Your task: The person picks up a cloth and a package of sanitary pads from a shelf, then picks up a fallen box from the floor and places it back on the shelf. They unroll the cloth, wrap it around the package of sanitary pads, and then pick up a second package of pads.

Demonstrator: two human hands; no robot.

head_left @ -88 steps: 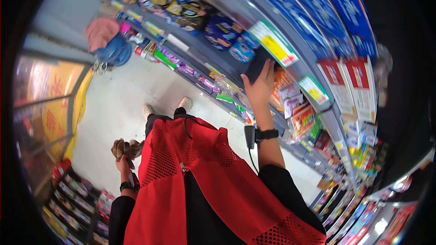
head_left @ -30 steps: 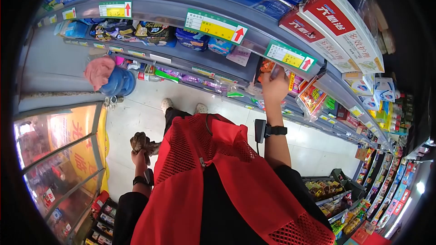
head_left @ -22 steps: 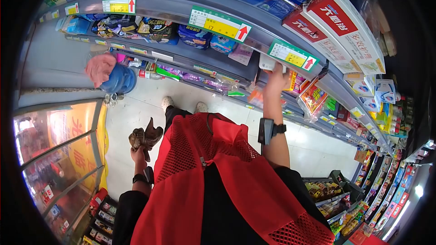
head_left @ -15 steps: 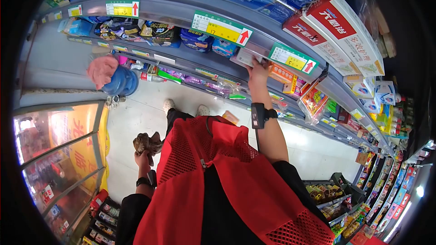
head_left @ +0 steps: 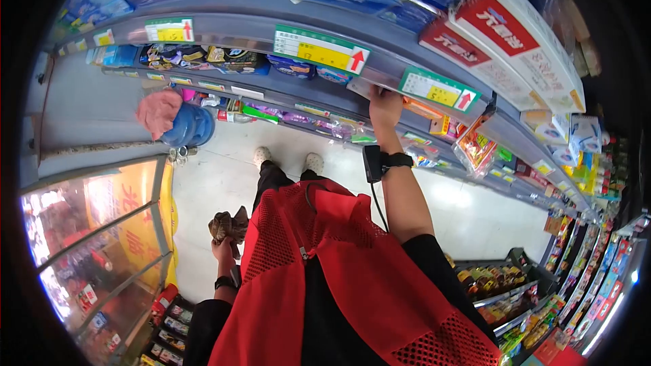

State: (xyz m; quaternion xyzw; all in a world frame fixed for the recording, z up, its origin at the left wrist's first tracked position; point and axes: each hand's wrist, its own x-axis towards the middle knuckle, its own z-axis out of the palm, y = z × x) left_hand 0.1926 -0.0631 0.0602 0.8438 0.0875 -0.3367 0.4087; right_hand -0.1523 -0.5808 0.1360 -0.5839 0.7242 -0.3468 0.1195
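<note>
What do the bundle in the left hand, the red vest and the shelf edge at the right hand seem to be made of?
Bundle in the left hand: soft brown cloth, matte, by its crumpled folds; probably a rag. Red vest: woven fabric with perforated mesh panels. Shelf edge near the right hand: smooth grey, faintly glossy, likely painted metal, though plastic is possible.
</note>
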